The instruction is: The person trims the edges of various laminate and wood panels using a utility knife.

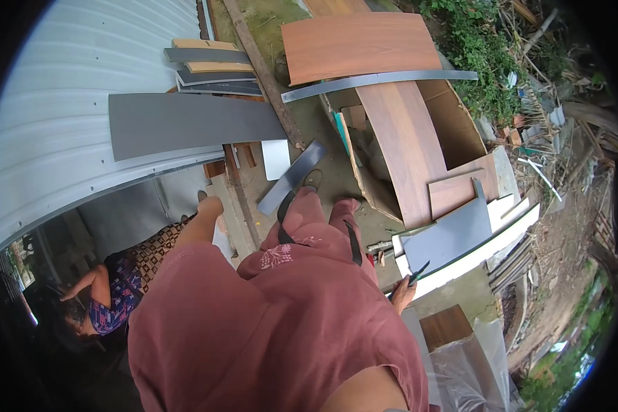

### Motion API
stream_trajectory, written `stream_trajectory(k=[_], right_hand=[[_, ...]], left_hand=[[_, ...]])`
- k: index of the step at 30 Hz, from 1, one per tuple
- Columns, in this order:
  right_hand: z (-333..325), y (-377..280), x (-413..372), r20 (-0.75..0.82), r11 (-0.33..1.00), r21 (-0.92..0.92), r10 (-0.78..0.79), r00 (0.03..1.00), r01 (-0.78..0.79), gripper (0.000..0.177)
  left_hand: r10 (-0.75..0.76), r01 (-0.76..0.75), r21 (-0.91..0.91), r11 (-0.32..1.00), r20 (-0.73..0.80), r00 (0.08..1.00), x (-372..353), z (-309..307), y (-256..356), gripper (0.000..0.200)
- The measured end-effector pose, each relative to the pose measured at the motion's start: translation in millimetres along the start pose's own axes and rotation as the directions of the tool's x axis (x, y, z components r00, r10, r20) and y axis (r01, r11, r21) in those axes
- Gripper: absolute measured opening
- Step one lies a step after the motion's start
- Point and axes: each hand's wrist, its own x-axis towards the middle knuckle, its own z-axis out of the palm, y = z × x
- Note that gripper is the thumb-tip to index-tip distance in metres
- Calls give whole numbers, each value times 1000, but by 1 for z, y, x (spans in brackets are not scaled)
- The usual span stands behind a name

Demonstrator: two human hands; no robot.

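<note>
The right hand (pixel 404 295) is lying at between 4 and 5 o'clock from the view's centre, its fingers curling around the lower end of a slender, dark, pointed implement (pixel 419 272). The exact type is not showing clearly. The implement's tip is pointing towards 1 o'clock, over a flat, smooth grey sheet panel (pixel 446 237) resting at 3 o'clock on a white panel with a dark edge (pixel 474 251). Contact between hand and white panel cannot be confirmed.

Handling: the implement is probably behaving as light and stiff; grip the blunt lower end, keeping fingers off the tip. The grey panel is probably stiff, slippery-faced and prone to chipping at its corners; support it by opposite edges.

Pose: the bare left arm (pixel 202 218) is reaching out at 9 o'clock. Whether the left hand is grasping or released cannot be told.
</note>
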Motion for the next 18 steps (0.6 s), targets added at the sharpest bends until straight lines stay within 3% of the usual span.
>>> stream_trajectory(k=[2, 3, 4, 5, 6, 8, 9, 11, 16, 18], right_hand=[[-5, 12, -15, 13, 979, -198, 56, 998, -52, 31], [-9, 19, -24, 5, 978, -199, 61, 998, -58, 31], [-13, 26, -34, -34, 977, -195, 85, 996, -90, 31], [-17, 33, -43, -74, 975, -187, 110, 991, -122, 31], [-20, 40, -52, -86, 974, -185, 118, 989, -132, 31], [-34, 60, -70, -131, 980, -136, 129, 983, -147, 33], [-43, 88, -74, -145, 979, -133, 135, 980, -155, 33], [-53, 151, -75, -157, 974, 32, 227, 961, -225, 33], [-36, 138, -103, -220, 955, -19, 284, 933, -295, 32], [-28, 124, -112, -234, 947, -46, 300, 925, -319, 31]], left_hand=[[15, -32, -237, 971, -74, 997, 44, -47, 69, 27], [4, -47, -509, 860, -85, 996, 61, -76, 100, 24], [-11, 8, -823, 568, 2, 1000, 86, -95, 132, 36], [-15, 32, -979, 199, 29, 999, 96, -118, 166, 47], [131, -2, -998, -61, -10, 991, 132, -128, 186, 58], [162, 125, -881, -456, 56, 985, 131, -162, 238, 72], [174, 132, -885, -446, 59, 983, 131, -173, 258, 72], [219, 304, -597, -743, 212, 952, 135, -188, 286, 84], [253, 314, -418, -852, 196, 947, 163, -197, 315, 92], [246, 270, -385, -882, 112, 963, 179, -203, 315, 81]])
